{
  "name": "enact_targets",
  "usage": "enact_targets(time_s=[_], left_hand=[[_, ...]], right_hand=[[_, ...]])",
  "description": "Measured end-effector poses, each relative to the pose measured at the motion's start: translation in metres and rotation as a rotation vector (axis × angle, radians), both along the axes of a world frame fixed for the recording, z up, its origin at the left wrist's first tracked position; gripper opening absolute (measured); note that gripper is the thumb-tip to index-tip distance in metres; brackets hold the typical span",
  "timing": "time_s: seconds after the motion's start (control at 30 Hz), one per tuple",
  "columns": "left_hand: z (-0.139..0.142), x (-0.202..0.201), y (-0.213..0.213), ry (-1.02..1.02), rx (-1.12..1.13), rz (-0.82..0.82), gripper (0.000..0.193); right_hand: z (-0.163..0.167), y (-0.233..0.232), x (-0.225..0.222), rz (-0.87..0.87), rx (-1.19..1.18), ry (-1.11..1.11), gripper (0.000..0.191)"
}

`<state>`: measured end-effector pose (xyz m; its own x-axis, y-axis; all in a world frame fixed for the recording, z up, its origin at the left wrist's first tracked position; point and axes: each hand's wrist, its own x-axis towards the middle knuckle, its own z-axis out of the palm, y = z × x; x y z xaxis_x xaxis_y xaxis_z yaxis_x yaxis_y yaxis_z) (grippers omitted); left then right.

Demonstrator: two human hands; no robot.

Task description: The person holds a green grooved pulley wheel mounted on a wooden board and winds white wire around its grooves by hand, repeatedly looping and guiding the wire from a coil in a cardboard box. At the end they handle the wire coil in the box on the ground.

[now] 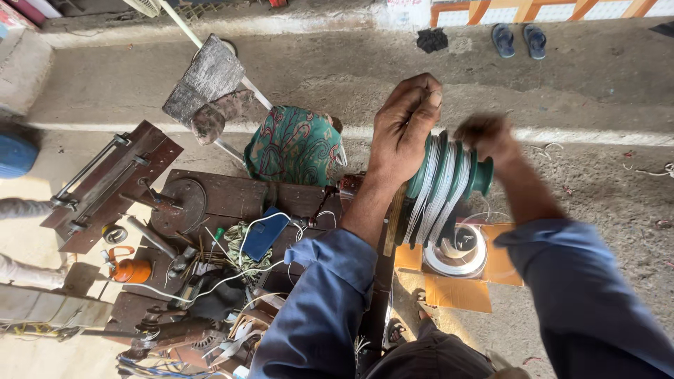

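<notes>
left hand (405,126): clenched over the far-left end of the green former (449,184), fingers curled round its top rim, forearm coming up from the blue sleeve (319,295).
right hand (488,137): blurred; sits at the far-right top of the former, touching or just above it. Cannot tell if it grips the former or pinches wire.
former: green stepped spool, lying on its side at chest height in the middle of the scene, several grooves filled with white wire (439,186).
wire: turns look loose and slanted across the grooves, not packed flat.
below former: a shiny metal ring (456,256) on orange cardboard (460,291) on the floor, just under the hands.
surface (232,196): rusty brown bench at left, near the left sleeve, crowded.
on surface: blue phone (265,234), white cable (232,277) trailing across it, orange can (132,270), round metal disc (175,205), tangled tool clutter at the near edge.
far side: patterned green cloth (295,144), wooden block (205,78), pair of blue slippers (518,40) by the far wall.
risk 1: wire may jump a groove wall or cross over, since turns already lie slanted; cause would be slack or an uneven pull from the blurred right hand.
risk 2: former may twist or slip, as the left hand holds only one end.
risk 3: a dropped loop could snag on the ring or cardboard below.
risk 4: left sleeve hangs near the bench clutter, could catch the white cable and drag the phone.
</notes>
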<state>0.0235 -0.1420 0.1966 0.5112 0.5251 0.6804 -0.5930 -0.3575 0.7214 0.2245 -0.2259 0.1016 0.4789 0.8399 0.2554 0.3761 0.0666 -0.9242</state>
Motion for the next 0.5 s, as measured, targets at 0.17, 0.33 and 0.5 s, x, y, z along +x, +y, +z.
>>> enact_targets(time_s=[0.17,0.33,0.5], left_hand=[[-0.007,0.006,0.005,-0.022,0.002,-0.049,0.040],[-0.012,0.005,0.008,0.017,0.018,0.011,0.039],[-0.004,0.007,0.013,0.015,0.011,0.015,0.038]], right_hand=[[-0.144,-0.064,-0.134,0.014,-0.484,-0.267,0.044],[-0.079,-0.116,-0.215,0.102,-0.341,-0.410,0.015],[0.081,-0.112,-0.167,0.050,0.022,-1.383,0.014]])
